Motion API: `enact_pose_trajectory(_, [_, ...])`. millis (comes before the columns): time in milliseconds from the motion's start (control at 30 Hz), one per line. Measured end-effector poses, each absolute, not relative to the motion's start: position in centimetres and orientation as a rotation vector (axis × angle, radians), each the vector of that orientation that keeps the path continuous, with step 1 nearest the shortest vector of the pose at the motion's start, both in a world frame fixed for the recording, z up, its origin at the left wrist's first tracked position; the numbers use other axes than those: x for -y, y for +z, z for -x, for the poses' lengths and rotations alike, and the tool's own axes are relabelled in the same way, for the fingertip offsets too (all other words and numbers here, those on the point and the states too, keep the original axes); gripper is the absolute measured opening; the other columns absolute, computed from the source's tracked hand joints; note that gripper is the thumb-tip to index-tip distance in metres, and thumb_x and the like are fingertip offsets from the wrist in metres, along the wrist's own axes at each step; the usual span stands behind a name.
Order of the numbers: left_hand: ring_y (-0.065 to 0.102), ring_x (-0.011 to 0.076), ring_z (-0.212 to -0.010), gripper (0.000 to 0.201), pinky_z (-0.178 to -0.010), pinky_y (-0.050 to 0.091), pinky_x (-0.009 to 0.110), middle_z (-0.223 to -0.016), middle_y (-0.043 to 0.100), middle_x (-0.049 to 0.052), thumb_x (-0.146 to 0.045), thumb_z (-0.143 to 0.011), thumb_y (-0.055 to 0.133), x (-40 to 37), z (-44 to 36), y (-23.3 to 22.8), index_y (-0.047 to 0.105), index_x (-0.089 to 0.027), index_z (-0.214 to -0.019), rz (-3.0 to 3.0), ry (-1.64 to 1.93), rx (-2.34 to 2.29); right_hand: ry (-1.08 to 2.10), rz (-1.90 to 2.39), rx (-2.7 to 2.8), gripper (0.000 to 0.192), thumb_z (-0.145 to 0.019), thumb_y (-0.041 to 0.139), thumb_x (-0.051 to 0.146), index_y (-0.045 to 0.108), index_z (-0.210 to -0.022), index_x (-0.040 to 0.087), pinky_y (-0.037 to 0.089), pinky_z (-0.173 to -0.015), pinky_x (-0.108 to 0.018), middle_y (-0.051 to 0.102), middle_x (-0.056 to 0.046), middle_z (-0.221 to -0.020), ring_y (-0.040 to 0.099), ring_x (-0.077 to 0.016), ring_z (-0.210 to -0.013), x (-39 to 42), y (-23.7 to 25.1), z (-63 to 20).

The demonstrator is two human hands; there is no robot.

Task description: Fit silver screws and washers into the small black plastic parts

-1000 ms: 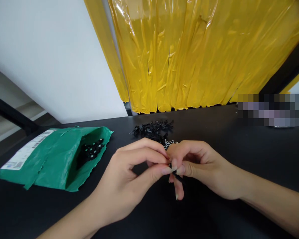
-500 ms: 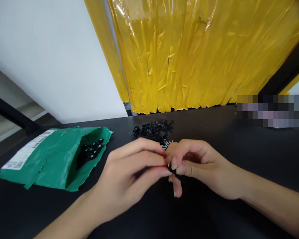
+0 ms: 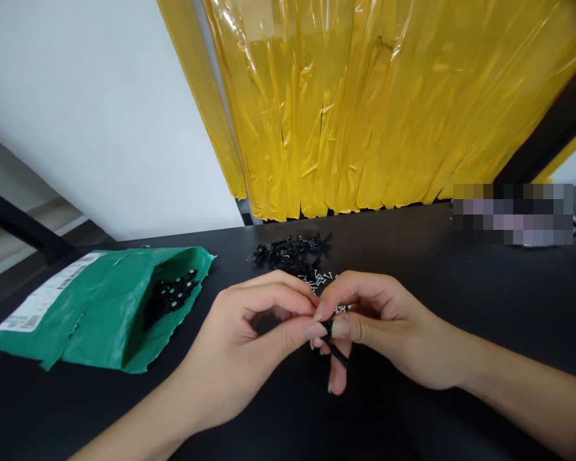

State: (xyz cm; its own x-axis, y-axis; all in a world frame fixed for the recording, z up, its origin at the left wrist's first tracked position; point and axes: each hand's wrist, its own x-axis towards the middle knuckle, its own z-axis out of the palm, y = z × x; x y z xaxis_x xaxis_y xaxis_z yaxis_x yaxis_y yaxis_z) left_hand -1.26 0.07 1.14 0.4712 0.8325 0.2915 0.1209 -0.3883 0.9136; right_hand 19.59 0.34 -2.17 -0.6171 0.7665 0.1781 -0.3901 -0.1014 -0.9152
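My left hand (image 3: 249, 346) and my right hand (image 3: 379, 326) meet fingertip to fingertip above the black table (image 3: 461, 288). Between them they pinch a small black part (image 3: 336, 351) that sticks out downward as a thin dark piece. Just behind my fingers lies a pile of small black parts (image 3: 292, 250), with a few small silver screws (image 3: 320, 278) scattered at its near edge. Whether a screw is pinched in my fingertips is hidden.
A torn green mailer bag (image 3: 100, 307) with a white label lies open at the left, with several black parts (image 3: 173, 294) inside its mouth. Yellow plastic strips (image 3: 365, 109) hang behind the table. A blurred object (image 3: 511, 205) sits at the far right.
Both hands stay joined at the fingertips and have shifted slightly down. The black part now pokes out more clearly below my right fingers.
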Motion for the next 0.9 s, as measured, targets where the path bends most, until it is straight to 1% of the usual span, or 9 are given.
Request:
enact_pose_trajectory(100, [0.071, 0.0102, -0.074, 0.012, -0.068, 0.059, 0.017, -0.083, 0.072, 0.001, -0.012, -0.088, 0.077, -0.12, 1.19, 1.17, 0.079, -0.019, -0.078, -1.735, 0.968, -0.821, 1.833, 0.443, 1.328, 0.009, -0.094, 0.075, 0.025, 0.07, -0.096, 0.017, 0.056, -0.062, -0.02, 0.074, 0.001, -0.086, 0.078, -0.0109, -0.064, -0.43, -2.42, -19.59])
enact_pose_trajectory(233, [0.071, 0.0095, -0.072, 0.012, -0.068, 0.059, 0.016, -0.08, 0.07, 0.001, -0.012, -0.087, 0.078, -0.03, 1.22, 1.32, 0.08, -0.019, -0.077, -1.671, 0.938, -0.85, 1.823, 0.431, 1.319, 0.006, -0.095, 0.074, 0.022, 0.07, -0.094, 0.017, 0.057, -0.063, -0.018, 0.072, 0.002, -0.086, 0.078, -0.0099, -0.064, -0.32, -2.53, -19.53])
enact_pose_trajectory(333, [0.073, 0.0113, -0.074, 0.012, -0.068, 0.061, 0.017, -0.081, 0.07, 0.002, -0.01, -0.086, 0.078, 0.07, 1.16, 1.43, 0.081, -0.019, -0.078, -1.599, 0.93, -0.815, 1.813, 0.426, 1.324, 0.008, -0.094, 0.075, 0.024, 0.071, -0.093, 0.017, 0.057, -0.062, -0.02, 0.07, 0.002, -0.083, 0.078, -0.0115, -0.065, -0.16, -2.4, -19.54])
enact_pose_trajectory(433, [0.075, 0.0136, -0.075, 0.011, -0.068, 0.063, 0.02, -0.085, 0.071, 0.002, -0.01, -0.086, 0.077, 0.07, 1.13, 1.39, 0.08, -0.02, -0.082, -1.553, 0.95, -0.761, 1.786, 0.44, 1.328, 0.008, -0.094, 0.075, 0.025, 0.071, -0.093, 0.017, 0.059, -0.063, -0.022, 0.068, 0.002, -0.081, 0.078, -0.0127, -0.066, -0.11, -2.21, -19.6])
enact_pose_trajectory(533, [0.075, 0.0129, -0.079, 0.01, -0.07, 0.062, 0.019, -0.095, 0.074, 0.003, -0.015, -0.089, 0.075, 0.11, 1.35, 1.15, 0.08, -0.021, -0.084, -1.755, 1.063, -0.853, 1.745, 0.437, 1.333, 0.008, -0.093, 0.076, 0.024, 0.07, -0.094, 0.018, 0.061, -0.065, -0.024, 0.071, 0.001, -0.086, 0.077, -0.0128, -0.067, -0.2, -2.15, -19.66])
enact_pose_trajectory(633, [0.073, 0.011, -0.087, 0.015, -0.079, 0.059, 0.017, -0.099, 0.075, 0.001, -0.009, -0.088, 0.074, 0.35, 1.64, 0.84, 0.079, -0.023, -0.087, -2.163, 1.186, -0.9, 1.704, 0.437, 1.35, 0.009, -0.092, 0.077, 0.024, 0.07, -0.094, 0.018, 0.062, -0.066, -0.026, 0.071, 0.0, -0.089, 0.077, -0.0129, -0.067, -0.31, -2.24, -19.68])
enact_pose_trajectory(700, [0.071, 0.0103, -0.089, 0.02, -0.082, 0.057, 0.017, -0.1, 0.074, 0.0, -0.004, -0.087, 0.073, 0.55, 1.66, 0.69, 0.077, -0.023, -0.092, -2.302, 1.228, -0.854, 1.698, 0.442, 1.355, 0.009, -0.093, 0.077, 0.024, 0.07, -0.095, 0.018, 0.061, -0.066, -0.026, 0.071, 0.001, -0.089, 0.077, -0.0126, -0.067, -0.34, -2.31, -19.67])
enact_pose_trajectory(800, [0.071, 0.0094, -0.089, 0.021, -0.08, 0.057, 0.016, -0.1, 0.073, -0.001, -0.003, -0.088, 0.071, 0.71, 1.39, 0.67, 0.076, -0.024, -0.092, -2.285, 1.228, -0.859, 1.709, 0.425, 1.344, 0.008, -0.093, 0.076, 0.023, 0.07, -0.096, 0.018, 0.06, -0.065, -0.023, 0.071, 0.002, -0.088, 0.077, -0.011, -0.067, -0.32, -2.32, -19.61])
enact_pose_trajectory(900, [0.072, 0.009, -0.083, 0.016, -0.075, 0.058, 0.015, -0.095, 0.073, -0.001, -0.01, -0.091, 0.072, 0.64, 1.06, 0.83, 0.077, -0.024, -0.084, -2.065, 1.144, -0.904, 1.722, 0.411, 1.342, 0.007, -0.094, 0.076, 0.021, 0.071, -0.098, 0.019, 0.058, -0.065, -0.02, 0.072, 0.003, -0.087, 0.077, -0.0089, -0.066, -0.31, -2.29, -19.54])
